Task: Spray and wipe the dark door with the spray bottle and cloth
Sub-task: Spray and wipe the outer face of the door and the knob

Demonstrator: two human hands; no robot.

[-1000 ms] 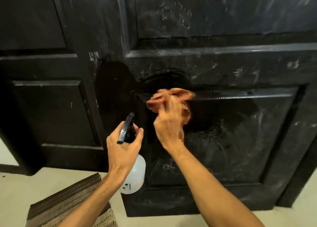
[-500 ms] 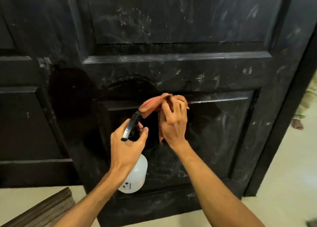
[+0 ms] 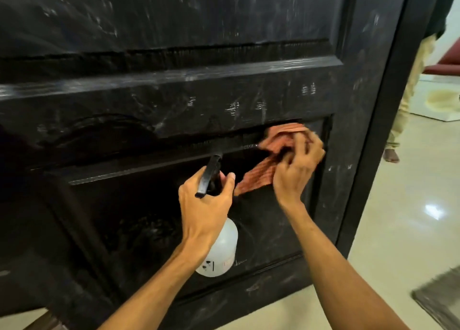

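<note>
Head view, left to right. The dark door [image 3: 124, 100] fills most of the frame; I see pale smears and streaks on its middle rail and upper panel, with a recessed panel below.

In front of that lower panel, my left hand [image 3: 204, 205] wraps its fingers round the neck of the spray bottle [image 3: 221, 250], thumb up beside the black trigger head. The translucent white body hangs below the fist, close to the door. I judge the bottle to be light, rigid plastic. It is best held at the neck as here, since the rounded body could slip in a wet palm.

To the right, the striped reddish cloth [image 3: 263, 172] is bunched into the panel's upper right corner, just under the rail. My right hand [image 3: 296, 172] curls its fingers over the cloth and presses it against the wood. The cloth looks soft and limp, so I judge it needs a gathered wad under the fingers; a loose tail hangs toward the bottle.

At the far right, beyond the door's edge, a bystander's leg [image 3: 405, 88] stands on the pale floor [image 3: 388, 217].
</note>
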